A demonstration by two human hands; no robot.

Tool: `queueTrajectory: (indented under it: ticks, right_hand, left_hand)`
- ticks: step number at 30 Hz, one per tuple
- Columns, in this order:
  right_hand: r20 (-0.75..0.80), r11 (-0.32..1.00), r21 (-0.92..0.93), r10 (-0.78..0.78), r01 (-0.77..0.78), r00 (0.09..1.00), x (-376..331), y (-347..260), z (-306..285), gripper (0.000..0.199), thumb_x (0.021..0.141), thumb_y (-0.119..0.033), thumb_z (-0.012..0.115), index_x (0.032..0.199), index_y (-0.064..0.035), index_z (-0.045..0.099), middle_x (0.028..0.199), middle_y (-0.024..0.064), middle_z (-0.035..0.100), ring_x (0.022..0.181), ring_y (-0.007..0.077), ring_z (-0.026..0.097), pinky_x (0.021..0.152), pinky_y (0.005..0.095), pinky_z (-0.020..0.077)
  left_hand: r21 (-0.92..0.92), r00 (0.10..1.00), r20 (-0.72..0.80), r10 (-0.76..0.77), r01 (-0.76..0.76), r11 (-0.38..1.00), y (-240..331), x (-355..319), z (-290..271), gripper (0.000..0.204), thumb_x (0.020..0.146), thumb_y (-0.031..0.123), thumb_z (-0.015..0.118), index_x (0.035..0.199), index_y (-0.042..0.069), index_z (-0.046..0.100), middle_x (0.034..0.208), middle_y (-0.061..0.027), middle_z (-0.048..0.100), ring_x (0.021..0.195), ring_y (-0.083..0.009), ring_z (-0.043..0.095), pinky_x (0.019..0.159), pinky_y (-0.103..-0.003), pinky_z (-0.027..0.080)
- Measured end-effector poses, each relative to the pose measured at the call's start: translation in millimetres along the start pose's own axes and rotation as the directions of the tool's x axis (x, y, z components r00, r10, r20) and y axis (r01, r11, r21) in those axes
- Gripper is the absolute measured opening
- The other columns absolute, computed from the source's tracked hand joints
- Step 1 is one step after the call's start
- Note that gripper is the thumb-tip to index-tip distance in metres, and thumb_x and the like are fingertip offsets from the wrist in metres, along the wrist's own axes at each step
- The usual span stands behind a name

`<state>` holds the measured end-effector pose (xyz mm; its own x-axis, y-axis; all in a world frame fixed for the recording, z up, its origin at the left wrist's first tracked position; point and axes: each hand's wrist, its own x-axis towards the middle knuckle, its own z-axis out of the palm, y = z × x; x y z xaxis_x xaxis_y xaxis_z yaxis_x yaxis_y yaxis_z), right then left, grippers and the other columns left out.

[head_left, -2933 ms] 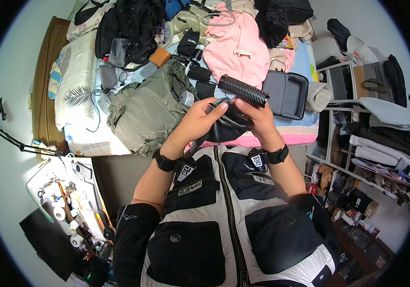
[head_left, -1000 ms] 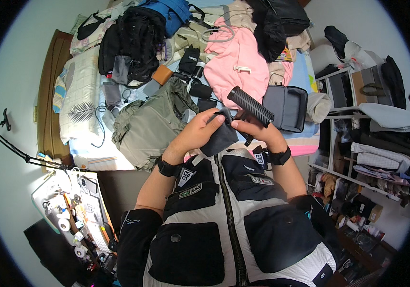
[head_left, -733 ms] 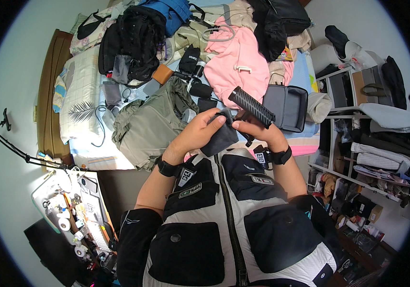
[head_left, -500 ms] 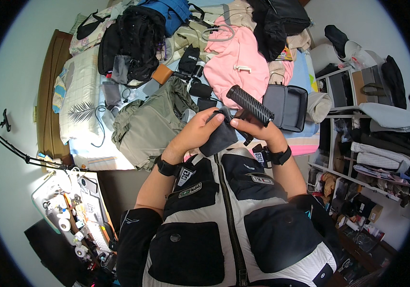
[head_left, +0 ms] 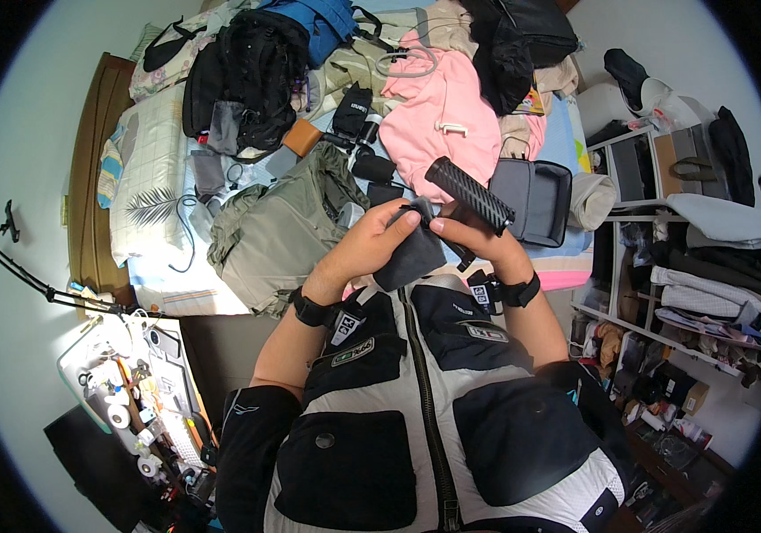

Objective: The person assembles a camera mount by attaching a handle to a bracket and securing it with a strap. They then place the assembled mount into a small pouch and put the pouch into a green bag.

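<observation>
A: What are the hands doing?

B: The left hand (head_left: 378, 238) is pinching the top of a soft dark-grey cloth pouch (head_left: 409, 262). The right hand (head_left: 487, 247) is apparently gripping a black cylinder with a slanting woven pattern (head_left: 469, 194); its fingers are mostly hiding underneath, and its thumb is pointing toward the top of the pouch.

A: Where are both things sitting?

B: They're hovering by the middle of the near edge of the bed (head_left: 163, 295), the cylinder tilting down to the right.

A: And how far along is it looking?

B: I'm judging it partway. Both things are already being held; the cylinder is lying outside the pouch, and neither is resting on the bed yet. What's remaining seems to be centring on the pouch's top, though I'm not making out whether that is gaping or drawn tight.

A: What is the bed carrying?

B: A crumpled olive-green fabric item (head_left: 278, 235) is spreading along the near edge, left of the hands. An open grey zip case (head_left: 551, 200) is lying near the right edge, pink clothing (head_left: 438, 107) is covering the middle, and a black backpack (head_left: 251, 75) is slumping toward the far left corner.

A: The room?

B: A cluttered white counter (head_left: 175, 366) is standing lower left; shelving (head_left: 616, 266) is lining the right.
</observation>
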<state>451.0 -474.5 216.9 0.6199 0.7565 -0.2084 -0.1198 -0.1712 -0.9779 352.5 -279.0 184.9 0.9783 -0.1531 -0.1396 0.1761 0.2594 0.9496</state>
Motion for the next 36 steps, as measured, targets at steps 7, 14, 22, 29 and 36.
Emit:
queueTrajectory:
  ticks: [7, 14, 22, 29, 36]
  right_hand:
    - [0.031, 0.998, 0.042, 0.042, -0.044, 0.999, -1.0, -0.5, -3.3, 0.026, 0.083, -0.018, 0.078, 0.099, -0.0021, 0.064, 0.073, -0.0042, 0.059, 0.064, 0.0036, 0.051, 0.053, 0.0211, 0.0398]
    - [0.006, 0.998, 0.063, 0.031, -0.031, 1.000, -0.8, 0.1, -2.1, 0.023, 0.083, -0.018, 0.078, 0.092, -0.0023, 0.064, 0.069, -0.0027, 0.058, 0.063, 0.0048, 0.051, 0.054, 0.0220, 0.0403]
    - [0.024, 0.991, -0.008, -0.130, 0.130, 0.991, 3.8, 6.3, -3.2, 0.024, 0.083, -0.021, 0.078, 0.086, -0.0022, 0.063, 0.067, -0.0027, 0.056, 0.062, 0.0055, 0.050, 0.053, 0.0234, 0.0391]
    - [-0.014, 1.000, 0.010, -0.012, 0.012, 1.000, 4.6, 1.6, -4.2, 0.031, 0.084, -0.027, 0.079, 0.093, -0.0021, 0.063, 0.069, -0.0031, 0.056, 0.062, 0.0049, 0.049, 0.053, 0.0225, 0.0398]
    - [0.020, 0.998, -0.029, -0.054, 0.055, 0.998, 8.5, 6.0, -7.0, 0.038, 0.086, -0.028, 0.078, 0.109, -0.0014, 0.063, 0.069, -0.0036, 0.056, 0.062, 0.0047, 0.050, 0.053, 0.0228, 0.0408]
  left_hand:
    - [-0.022, 1.000, 0.001, -0.006, 0.006, 1.000, -4.8, 2.8, -1.2, 0.030, 0.103, 0.029, 0.051, 0.111, 0.002, 0.060, 0.094, 0.0025, 0.063, 0.085, -0.0037, 0.054, 0.075, -0.021, 0.046]
    - [0.005, 1.000, 0.029, -0.004, 0.003, 1.000, -1.9, 3.1, -3.2, 0.031, 0.103, 0.029, 0.052, 0.111, 0.001, 0.060, 0.095, 0.0020, 0.062, 0.086, -0.0042, 0.054, 0.077, -0.022, 0.046]
    - [-0.015, 0.999, 0.041, -0.013, 0.013, 1.000, -4.3, 4.6, -3.8, 0.031, 0.103, 0.029, 0.052, 0.112, 0.000, 0.059, 0.096, 0.0015, 0.062, 0.088, -0.0045, 0.054, 0.079, -0.023, 0.046]
    - [-0.036, 1.000, 0.003, -0.028, 0.028, 0.999, -5.2, 6.7, -6.4, 0.030, 0.103, 0.028, 0.052, 0.111, 0.001, 0.060, 0.095, 0.0020, 0.062, 0.087, -0.0043, 0.054, 0.077, -0.022, 0.046]
    - [-0.061, 1.000, 0.000, -0.016, 0.016, 0.998, -6.1, 7.7, -4.6, 0.030, 0.103, 0.028, 0.052, 0.112, 0.001, 0.059, 0.095, 0.0027, 0.062, 0.086, -0.0039, 0.053, 0.077, -0.021, 0.046]
